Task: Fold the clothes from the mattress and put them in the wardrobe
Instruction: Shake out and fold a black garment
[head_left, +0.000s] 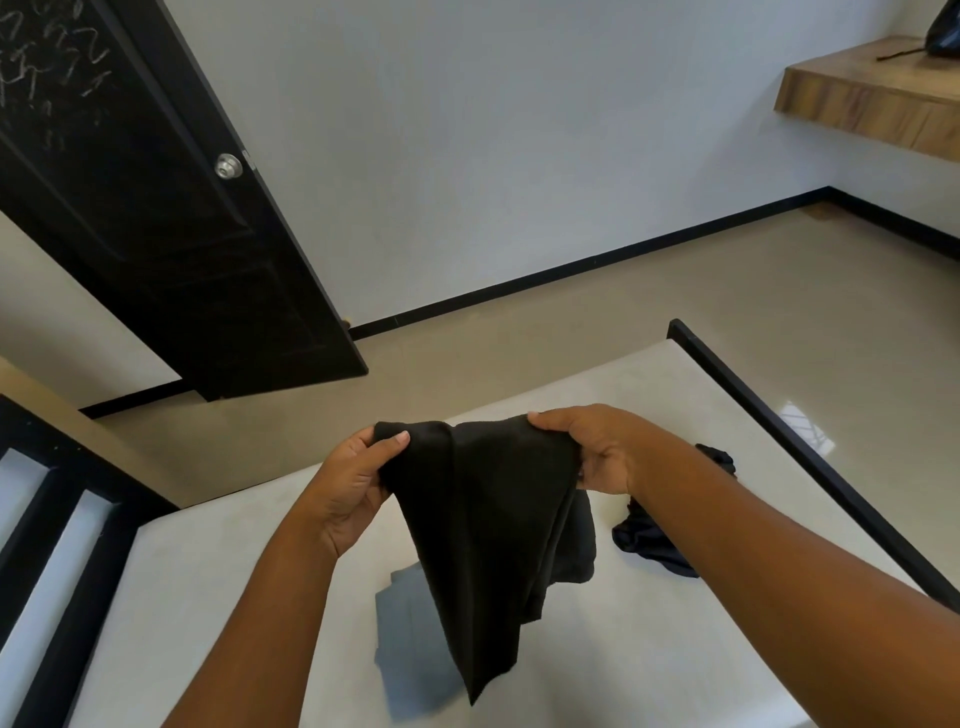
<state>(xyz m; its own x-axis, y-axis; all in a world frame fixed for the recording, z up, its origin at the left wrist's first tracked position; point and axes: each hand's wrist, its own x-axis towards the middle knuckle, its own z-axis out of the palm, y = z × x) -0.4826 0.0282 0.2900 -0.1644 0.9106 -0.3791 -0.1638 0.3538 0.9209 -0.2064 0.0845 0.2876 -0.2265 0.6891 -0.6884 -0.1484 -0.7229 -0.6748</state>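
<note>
Black garment (483, 499) hangs above the mattress (249, 561), its long axis vertical and its tapered end pointing down toward you, over a grey cloth (410, 639). Your left hand (353, 488) and right hand (587, 452) each grip a top corner with curled fingers. A crumpled dark garment (654, 540) lies further right.

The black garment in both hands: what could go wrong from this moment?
1. The black garment hangs bunched from the left hand and right hand, so the fold may come out crooked.
2. Its tip hangs over the grey garment on the mattress; laid there, it could rumple it.
3. The right forearm passes over the crumpled dark garment near the mattress edge and might sweep it off.
</note>
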